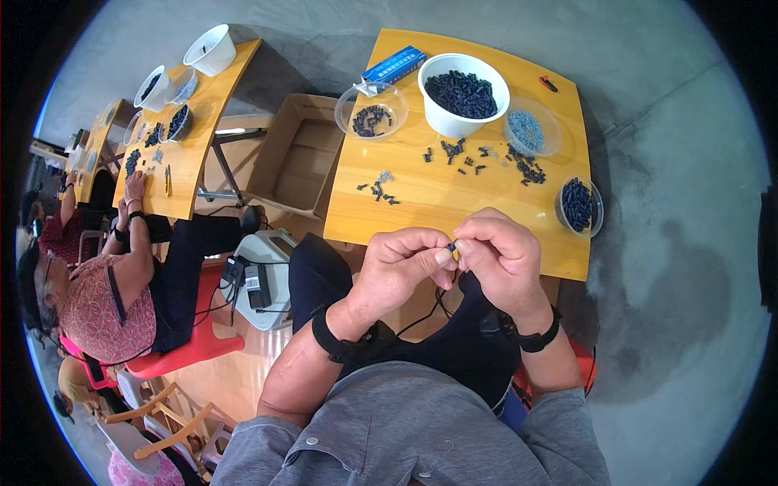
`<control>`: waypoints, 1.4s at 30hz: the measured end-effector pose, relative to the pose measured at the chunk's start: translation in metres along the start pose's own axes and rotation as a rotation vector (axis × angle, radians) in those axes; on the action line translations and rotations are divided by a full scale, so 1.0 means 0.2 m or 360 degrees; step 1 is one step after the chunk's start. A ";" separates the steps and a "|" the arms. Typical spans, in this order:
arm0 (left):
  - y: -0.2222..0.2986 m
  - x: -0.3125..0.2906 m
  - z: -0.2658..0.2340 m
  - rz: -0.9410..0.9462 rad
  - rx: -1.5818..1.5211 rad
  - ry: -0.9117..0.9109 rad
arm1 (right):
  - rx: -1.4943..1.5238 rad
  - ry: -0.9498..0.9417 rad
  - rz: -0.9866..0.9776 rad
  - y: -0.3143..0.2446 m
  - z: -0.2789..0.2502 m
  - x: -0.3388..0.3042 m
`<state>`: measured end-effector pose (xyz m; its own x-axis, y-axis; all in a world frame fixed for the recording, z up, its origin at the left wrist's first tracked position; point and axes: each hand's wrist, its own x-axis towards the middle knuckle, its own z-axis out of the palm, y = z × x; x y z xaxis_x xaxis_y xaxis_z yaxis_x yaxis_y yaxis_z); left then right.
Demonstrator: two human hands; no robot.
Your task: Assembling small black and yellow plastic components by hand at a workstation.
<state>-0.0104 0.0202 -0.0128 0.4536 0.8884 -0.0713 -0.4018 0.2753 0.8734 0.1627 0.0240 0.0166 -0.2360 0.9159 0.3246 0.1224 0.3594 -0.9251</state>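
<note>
My left hand point(402, 261) and my right hand point(504, 253) meet in front of the table's near edge, fingertips almost touching. Between the left thumb and forefinger is a small dark plastic piece point(451, 246). The right thumb and forefinger are pinched against its other side; whether they hold a second part is hidden. Beyond the hands, loose dark pieces point(452, 151) and small grey metal bits point(384, 176) lie scattered on the yellow wooden table point(421, 211). A clear tub of dark pieces point(577, 204) stands at the right edge.
Farther back stand a white bucket of dark pieces point(463, 93), a tub of grey metal parts point(527, 130), a shallow clear dish point(371, 113) and a blue box point(394, 65). A cardboard carton point(293, 158) sits left of the table. A co-worker point(113, 300) sits at another table.
</note>
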 end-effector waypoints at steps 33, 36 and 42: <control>0.02 0.00 0.05 -0.0224 0.0045 0.0029 | -0.0189 0.0081 -0.0096 0.03 0.02 -0.08; 0.03 -0.02 0.06 -0.0240 0.0038 0.0000 | -0.0121 0.0068 -0.0094 0.01 0.02 -0.09; 0.06 -0.04 0.08 -0.0224 -0.0054 -0.0031 | 0.0091 -0.0005 -0.0058 -0.01 0.00 -0.10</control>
<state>-0.0061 0.0100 0.0061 0.5226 0.8329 -0.1821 -0.3596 0.4090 0.8387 0.1673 0.0049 0.0115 -0.2423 0.9019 0.3577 0.0586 0.3816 -0.9225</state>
